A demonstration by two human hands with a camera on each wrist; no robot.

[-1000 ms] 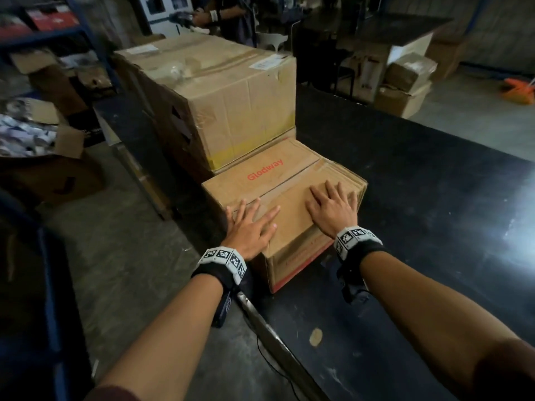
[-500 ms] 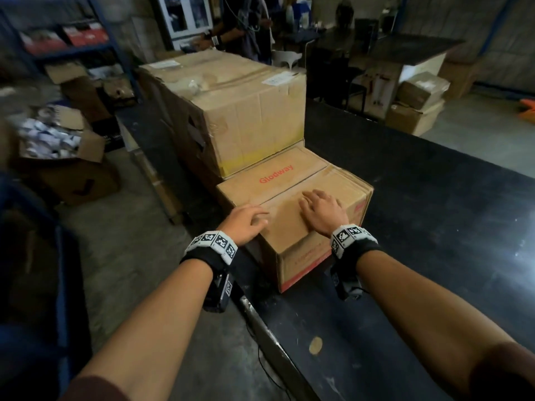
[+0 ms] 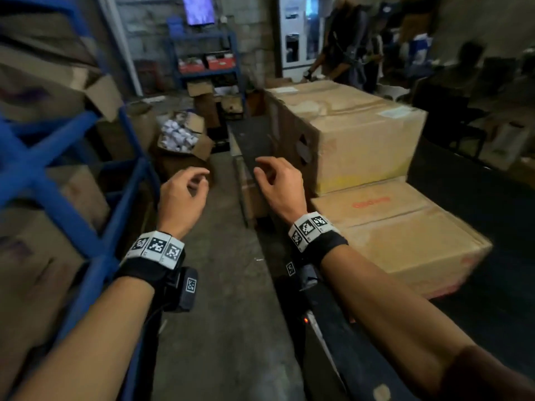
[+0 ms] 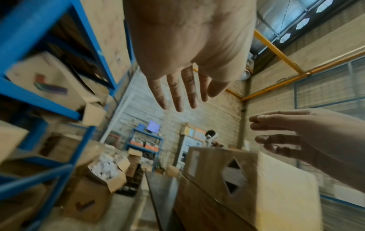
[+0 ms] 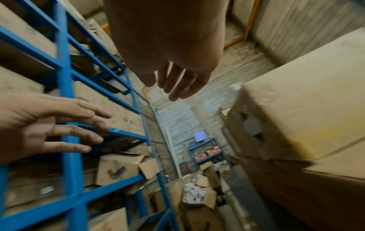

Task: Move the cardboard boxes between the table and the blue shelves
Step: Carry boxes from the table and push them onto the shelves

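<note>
blue shelves [image 3: 86, 198] fill the 9 o'clock side of the head view, frame crossing in an x, with cardboard boxes on the levels; one shelf box [image 5: 122, 168] with open flaps shows in the right wrist view. past the shelf end, toward 11 o'clock, an open carton [image 3: 182, 143] of small white items sits on the concrete floor [image 3: 225, 314]. left hand [image 3: 182, 198] hangs in the aisle over the floor, fingers loosely curled, thumb and fingers apart, holding nothing; left wrist view shows its fingers [image 4: 175, 92] nearly straight and free of contact. right hand [image 3: 279, 186] is just right of it, near the table edge, fingers relaxed and spread, empty; touches no box. at 1 o'clock the large cardboard box [image 3: 347, 134] stands on the black table [image 3: 477, 204], diamond cut-outs on its near side. at 3 o'clock the flat box [image 3: 399, 233] with red print lies on the same table, against the base of the large box, near the table's edge; print too blurred to read. wrist bands with square markers on both wrists. people stand at the far wall toward 1 o'clock, blurred.
</note>
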